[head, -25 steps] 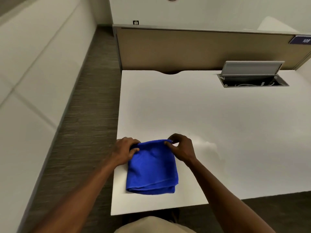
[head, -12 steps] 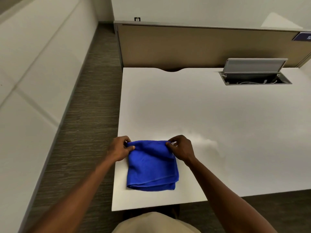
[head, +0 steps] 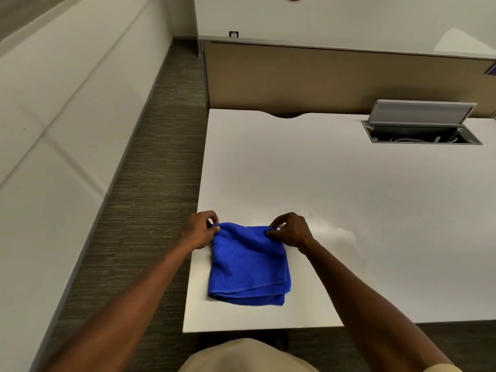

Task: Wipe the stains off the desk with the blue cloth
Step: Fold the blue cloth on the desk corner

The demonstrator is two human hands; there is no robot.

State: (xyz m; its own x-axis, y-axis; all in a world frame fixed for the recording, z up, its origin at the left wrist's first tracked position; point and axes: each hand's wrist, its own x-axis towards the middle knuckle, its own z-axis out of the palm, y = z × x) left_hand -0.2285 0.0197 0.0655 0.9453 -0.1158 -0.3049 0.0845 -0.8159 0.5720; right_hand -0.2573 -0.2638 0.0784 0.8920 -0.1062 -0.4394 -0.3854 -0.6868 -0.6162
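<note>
Blue cloth [head: 248,264]: folded into a rough square of several layers, lying flat on the desk near its front left corner; the folded edge faces the front edge, and the far edge is lifted slightly where the hands hold it.
Left hand [head: 200,229]: at the cloth's far left corner, just inside the desk's left edge; thumb and forefinger pinch the corner, the other fingers curled in behind.
Right hand [head: 291,229]: at the cloth's far right corner; thumb and fingertips pinch the edge, knuckles raised and fingers bent.
Desk [head: 349,197]: white top, its left and front edges in view; a shallow curved notch is cut into the back edge.
Stains [head: 341,233]: a faint pale smear on the top, just to the right of the right hand; a small grey speck lies just beyond that hand.
Cable hatch [head: 421,130]: set into the top near the back edge on the right, its grey lid tilted up, with white cables visible inside.
Partition [head: 335,79]: a tan panel standing along the back edge.
Floor [head: 150,183]: grey carpet to the left of the desk.
</note>
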